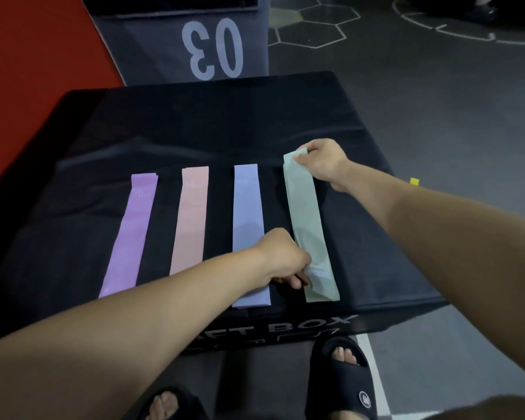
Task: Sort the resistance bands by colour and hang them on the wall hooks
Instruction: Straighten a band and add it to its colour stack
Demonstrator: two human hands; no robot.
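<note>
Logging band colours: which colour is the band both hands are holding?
Pale green band, rightmost on the black box; head view.

You are looking at a dim, soft picture, and the black box (194, 122) swallows most detail while the pale bands on it show clearly. Faint shadows lie beside your arms on the box. Straight lines bow outward away from the box, and near it your forearms blur.

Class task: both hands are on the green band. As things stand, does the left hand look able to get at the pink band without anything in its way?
Probably yes. The left hand pinches the green band near its near end; it must let go first. The pink band lies flat and uncovered, and only the flat blue band lies between.
</note>
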